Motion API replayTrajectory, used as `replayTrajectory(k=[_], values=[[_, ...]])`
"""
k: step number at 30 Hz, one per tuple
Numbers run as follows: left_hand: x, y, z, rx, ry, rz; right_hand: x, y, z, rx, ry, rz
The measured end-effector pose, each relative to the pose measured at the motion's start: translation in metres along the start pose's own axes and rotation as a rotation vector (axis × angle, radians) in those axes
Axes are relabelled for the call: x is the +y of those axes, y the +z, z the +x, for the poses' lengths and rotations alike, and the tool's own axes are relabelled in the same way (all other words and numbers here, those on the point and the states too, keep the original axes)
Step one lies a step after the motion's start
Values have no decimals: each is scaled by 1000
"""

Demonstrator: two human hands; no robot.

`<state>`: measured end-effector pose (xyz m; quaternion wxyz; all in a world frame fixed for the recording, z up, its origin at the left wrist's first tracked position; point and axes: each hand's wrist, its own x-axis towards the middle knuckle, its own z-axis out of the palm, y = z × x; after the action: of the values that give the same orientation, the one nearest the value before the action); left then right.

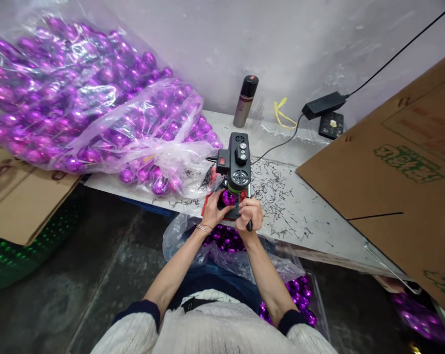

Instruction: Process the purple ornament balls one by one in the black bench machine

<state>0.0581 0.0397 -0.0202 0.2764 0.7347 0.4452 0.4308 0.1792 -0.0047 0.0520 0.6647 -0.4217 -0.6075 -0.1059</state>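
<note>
A small black press machine [239, 162] stands on the white table [281, 196], strewn with thin black bits. Under its head sits a shiny purple ball [228, 197], held between the thumb and fingers of my left hand [214, 211]. My right hand [250, 216] is closed round the machine's black-ended lever [249, 225], just right of the ball. A bracelet circles my left wrist.
A big clear bag of purple balls [97, 98] fills the left, beside flat cardboard [26, 196]. Behind stand a spray can [246, 101] and a power adapter [324, 105]. A large carton [399, 157] is at right. More purple balls [225, 238] lie below the table edge.
</note>
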Motion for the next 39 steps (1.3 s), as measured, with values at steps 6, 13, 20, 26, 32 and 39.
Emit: replayTrajectory(k=[6, 13, 20, 26, 32, 39], values=[[0, 1, 1, 13, -2, -15, 5, 3, -8, 6, -47, -10], [2, -1, 4, -2, 14, -40, -22, -7, 34, -8, 85, 7], [10, -21, -61, -82, 457, 113, -41, -16, 63, -117, 176, -18], [7, -32, -87, -201, 605, 203, -31, -14, 40, -93, 139, 1], [-3, -67, 40, -12, 174, 349, -30, -15, 38, -90, 133, 0], [-40, -115, 149, -158, -290, 670, -30, -14, 36, -101, 134, 2]])
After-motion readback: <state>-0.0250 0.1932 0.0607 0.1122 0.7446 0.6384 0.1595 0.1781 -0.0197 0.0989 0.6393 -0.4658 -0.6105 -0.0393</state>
